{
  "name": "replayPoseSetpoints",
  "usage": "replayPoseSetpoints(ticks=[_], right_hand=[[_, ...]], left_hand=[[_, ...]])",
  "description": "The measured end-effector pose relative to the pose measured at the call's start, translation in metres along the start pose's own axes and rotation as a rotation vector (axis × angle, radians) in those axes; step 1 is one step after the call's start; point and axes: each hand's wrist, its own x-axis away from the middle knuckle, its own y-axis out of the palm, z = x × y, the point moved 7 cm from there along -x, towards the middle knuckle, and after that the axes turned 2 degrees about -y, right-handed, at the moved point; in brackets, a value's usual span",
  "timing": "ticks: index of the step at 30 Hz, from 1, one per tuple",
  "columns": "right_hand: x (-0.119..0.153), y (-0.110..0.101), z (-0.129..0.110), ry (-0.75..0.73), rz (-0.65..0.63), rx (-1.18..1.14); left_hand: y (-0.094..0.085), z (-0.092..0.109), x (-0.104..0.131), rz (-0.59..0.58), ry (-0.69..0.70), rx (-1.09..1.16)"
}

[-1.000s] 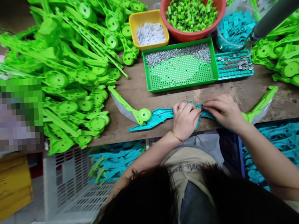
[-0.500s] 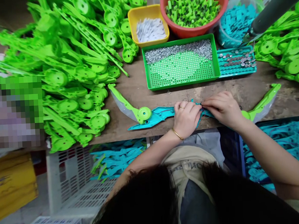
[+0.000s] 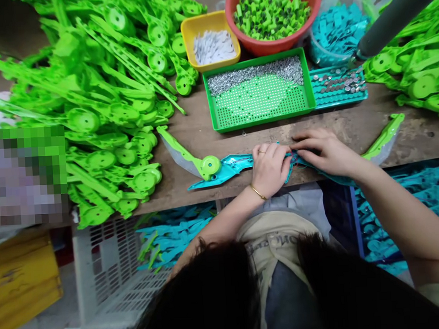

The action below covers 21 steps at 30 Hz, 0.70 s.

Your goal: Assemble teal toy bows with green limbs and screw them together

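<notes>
A teal toy bow (image 3: 236, 166) lies across the front of the bench, with green-and-grey arms (image 3: 182, 154) angling away at both ends. Its hollow inner side faces up, and thin red wires show near the middle. My left hand (image 3: 271, 167) is closed over the teal body just left of centre. From the right, my right hand (image 3: 324, 151) reaches over the body, its bent fingertips at the wired middle beside the left fingers. Anything small between those right fingertips is hidden.
Beyond the bow sit a green tray (image 3: 261, 125) of screws, a teal tray (image 3: 339, 99) with metal discs, a yellow bin (image 3: 213, 66) and a red bowl (image 3: 275, 44). Green parts (image 3: 102, 107) pile at left. A dark pole (image 3: 392, 23) slants in at right.
My right fingertips have loosened from a tight pinch and spread somewhat over the bow's middle. The left hand keeps its hold. The view has shifted slightly.
</notes>
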Motion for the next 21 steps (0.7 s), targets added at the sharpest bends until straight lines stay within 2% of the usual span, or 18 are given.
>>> replayPoseSetpoints(ticks=[4,6,8,10,14,21], right_hand=[[0.0,0.0,0.004,0.023,-0.071,-0.029],[0.0,-0.002,0.003,0.033,-0.079,-0.033],[0.003,-0.006,0.001,0.036,-0.057,-0.078],[0.01,-0.013,0.004,0.083,0.017,-0.117],[0.028,-0.022,0.013,0.224,0.129,-0.02],[0.035,-0.013,0.003,0.172,0.161,0.06]], left_hand=[[-0.005,0.009,0.005,0.003,0.239,0.056],[-0.004,0.011,0.007,-0.001,0.28,0.032],[-0.002,0.011,0.006,-0.009,0.241,-0.006],[0.0,0.013,0.003,-0.019,0.187,-0.032],[0.002,0.019,-0.004,-0.08,0.101,-0.051],[0.005,0.02,-0.016,-0.224,-0.041,-0.082]])
